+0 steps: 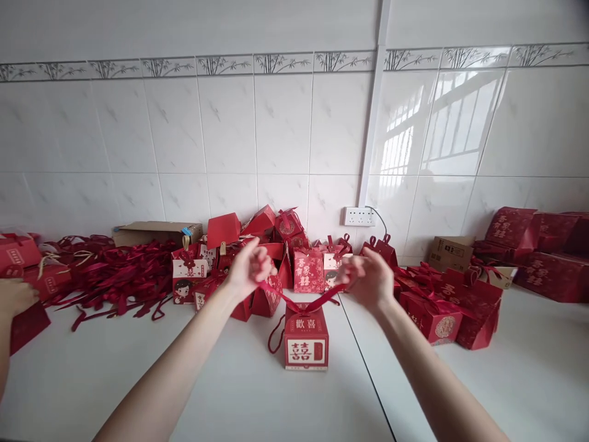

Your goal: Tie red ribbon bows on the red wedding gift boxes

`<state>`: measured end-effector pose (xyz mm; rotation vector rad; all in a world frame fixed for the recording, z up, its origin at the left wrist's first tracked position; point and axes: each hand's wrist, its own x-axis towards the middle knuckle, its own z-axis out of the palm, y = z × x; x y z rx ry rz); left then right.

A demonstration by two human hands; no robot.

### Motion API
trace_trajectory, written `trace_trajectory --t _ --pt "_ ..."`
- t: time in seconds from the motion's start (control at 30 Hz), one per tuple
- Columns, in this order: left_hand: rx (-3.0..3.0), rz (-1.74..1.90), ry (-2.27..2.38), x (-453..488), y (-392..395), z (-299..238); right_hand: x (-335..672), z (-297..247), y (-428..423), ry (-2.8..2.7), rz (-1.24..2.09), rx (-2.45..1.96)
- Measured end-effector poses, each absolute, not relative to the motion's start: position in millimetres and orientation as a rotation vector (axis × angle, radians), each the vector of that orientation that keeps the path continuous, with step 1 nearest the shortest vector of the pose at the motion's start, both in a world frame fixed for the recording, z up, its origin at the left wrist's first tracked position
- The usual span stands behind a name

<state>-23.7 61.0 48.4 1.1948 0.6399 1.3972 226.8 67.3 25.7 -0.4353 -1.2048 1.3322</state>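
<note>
On bench (230, 393), between left hand (251, 268) and right hand (372, 279): red box (307, 334) | each holds one end of ribbon (327, 297), spread left-right | neither clearly nearer

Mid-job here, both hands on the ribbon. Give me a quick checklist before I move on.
1. Left hand gripping the ribbon: ok, it holds one end.
2. Right hand gripping the ribbon: ok, it holds the other end.
3. Front box upright on the white table: ok.
4. Ribbon secured firmly at the box top: cannot tell from this view.
5. Cord loop tucked in: not ok, it sticks out beside the box.
6. Co-worker's hand away from the front box: ok, far left.
</note>
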Motion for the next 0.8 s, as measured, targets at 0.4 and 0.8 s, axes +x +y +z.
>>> trace_trajectory --t 0.4,0.8 --pt "1.816 0.716 1.300 -24.9 54.0 -32.3 221.5 -36.6 68.0 -1.842 1.195 -1.236" --pt "1.927 0.333 1.383 -14.4 59.0 -30.7 216.5 -63.3 79.5 -1.661 1.537 -1.047"
